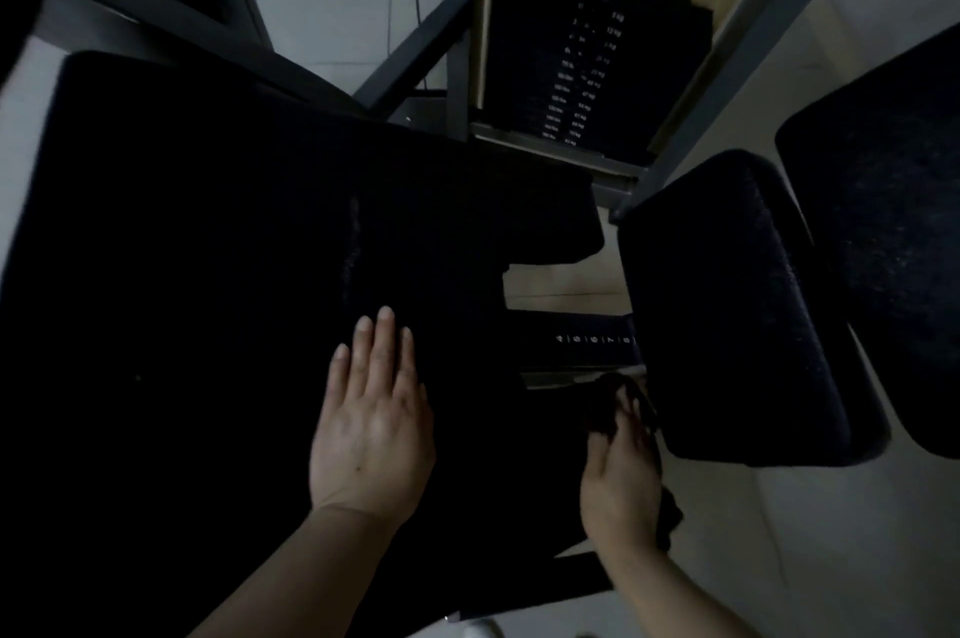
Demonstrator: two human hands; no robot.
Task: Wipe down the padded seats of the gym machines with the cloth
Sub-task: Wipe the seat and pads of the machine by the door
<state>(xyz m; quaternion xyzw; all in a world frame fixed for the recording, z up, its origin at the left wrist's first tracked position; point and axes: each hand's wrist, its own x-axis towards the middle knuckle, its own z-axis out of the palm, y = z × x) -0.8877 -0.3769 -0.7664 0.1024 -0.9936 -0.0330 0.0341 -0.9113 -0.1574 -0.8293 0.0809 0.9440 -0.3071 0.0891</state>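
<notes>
A large black padded seat (197,274) fills the left and middle of the view. My left hand (371,424) rests flat on it, fingers straight and together. My right hand (621,476) grips a dark cloth (613,403) at the seat's right edge, close to the lower left corner of a smaller black pad (727,305). Part of the cloth hangs below my right palm. The scene is dim.
A black weight stack (587,66) with guide rods stands at the top centre inside a grey steel frame (457,40). Another dark pad (893,222) lies at the far right. A numbered adjustment bar (587,339) sits between the pads. Pale floor tiles show around them.
</notes>
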